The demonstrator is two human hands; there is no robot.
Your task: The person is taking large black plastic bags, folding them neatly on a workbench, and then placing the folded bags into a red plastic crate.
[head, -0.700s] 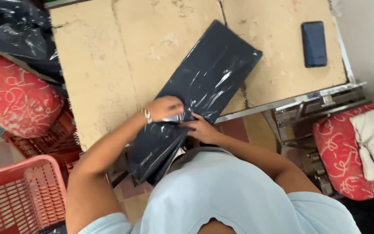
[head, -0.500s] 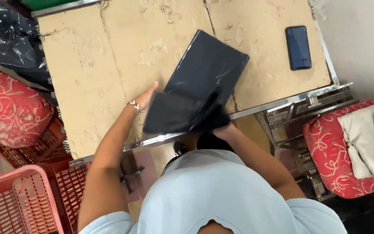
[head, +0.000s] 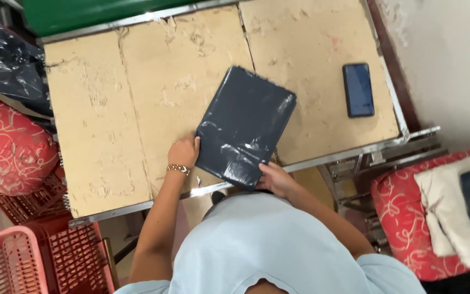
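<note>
Worn cardboard sheets cover the metal-framed table (head: pixel 110 163), where a dark plastic mailer package (head: pixel 244 126), folded flat, lies tilted near the front edge. From above, the person's left hand (head: pixel 183 152) rests curled against the package's left edge, fingers touching the plastic, a beaded bracelet (head: pixel 178 169) at the wrist. The right hand (head: pixel 274 178) grips the package's near corner at the table's edge, fingers closed over it. A dark smartphone (head: pixel 358 90) lies face up, well apart to the right. Red plastic crates (head: pixel 39 261) stand at lower left, and a red patterned cushion (head: pixel 9 144) sits beside the table.
</note>
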